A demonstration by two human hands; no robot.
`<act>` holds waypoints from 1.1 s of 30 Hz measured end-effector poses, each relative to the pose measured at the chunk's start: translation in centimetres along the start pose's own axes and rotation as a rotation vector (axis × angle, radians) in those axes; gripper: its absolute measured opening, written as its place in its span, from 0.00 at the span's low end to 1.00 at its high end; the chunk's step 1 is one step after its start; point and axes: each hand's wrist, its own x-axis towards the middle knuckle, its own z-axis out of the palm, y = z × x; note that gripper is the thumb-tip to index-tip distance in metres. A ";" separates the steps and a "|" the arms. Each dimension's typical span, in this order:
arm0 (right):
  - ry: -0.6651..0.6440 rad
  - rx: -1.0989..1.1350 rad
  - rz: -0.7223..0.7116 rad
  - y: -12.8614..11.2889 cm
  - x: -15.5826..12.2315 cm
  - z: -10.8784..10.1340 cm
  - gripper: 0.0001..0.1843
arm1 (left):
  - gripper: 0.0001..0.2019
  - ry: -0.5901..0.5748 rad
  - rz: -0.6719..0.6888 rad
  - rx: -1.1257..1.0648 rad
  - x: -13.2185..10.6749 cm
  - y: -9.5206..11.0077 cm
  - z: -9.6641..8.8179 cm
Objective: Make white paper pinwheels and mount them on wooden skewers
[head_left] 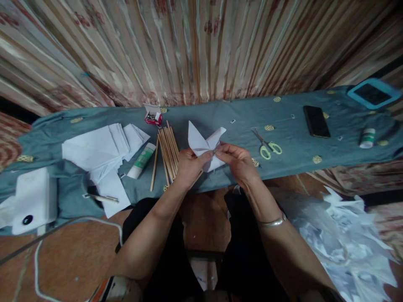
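A white paper pinwheel (199, 140) with pointed blades is held over the near edge of the cloth-covered bench. My left hand (189, 165) is closed on its lower left side, thumb pressed close to the centre. My right hand (237, 161) pinches at the centre from the right; whether a small pin is between those fingertips I cannot make out. Part of a thin stick shows below the paper, by my left hand. Just left of my hands lies a bundle of wooden sticks (168, 151). Behind the sticks stands a small open red box (153, 117) of metal bits.
White paper sheets (94, 147), a glue stick (141, 160) and a pen (103, 197) lie left, beside a white device (33, 201) with a cable. Rightward are scissors (266, 144), a phone (316, 121), another glue tube (367, 138) and a blue-framed tablet (373, 93). A bag of folded paper (346, 247) sits lower right.
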 end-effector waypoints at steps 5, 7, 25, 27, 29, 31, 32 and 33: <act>0.008 0.090 0.071 -0.1 -0.1 0.2 0.12 | 0.14 -0.034 -0.008 -0.008 0.1 0.0 -0.1; 0.005 0.108 0.095 0.0 -0.1 0.3 0.13 | 0.14 -0.029 -0.009 -0.016 0.2 0.0 -0.1; 0.101 0.215 0.147 0.0 0.3 0.3 0.28 | 0.14 -0.042 -0.062 0.009 0.5 0.6 -0.2; 0.096 0.214 0.166 -0.1 0.3 0.3 0.32 | 0.14 -0.052 -0.058 0.029 0.4 0.7 -0.3; 0.093 0.210 0.176 -0.2 0.3 0.2 0.33 | 0.14 -0.062 -0.060 0.044 0.4 0.7 -0.3; 0.099 0.209 0.177 -0.1 0.3 0.2 0.34 | 0.14 -0.067 -0.060 0.051 0.4 0.6 -0.4; 0.102 0.211 0.177 -0.1 0.3 0.3 0.34 | 0.14 -0.068 -0.059 0.050 0.4 0.6 -0.4; 0.105 0.214 0.176 -0.1 0.4 0.3 0.34 | 0.14 -0.066 -0.054 0.046 0.4 0.5 -0.4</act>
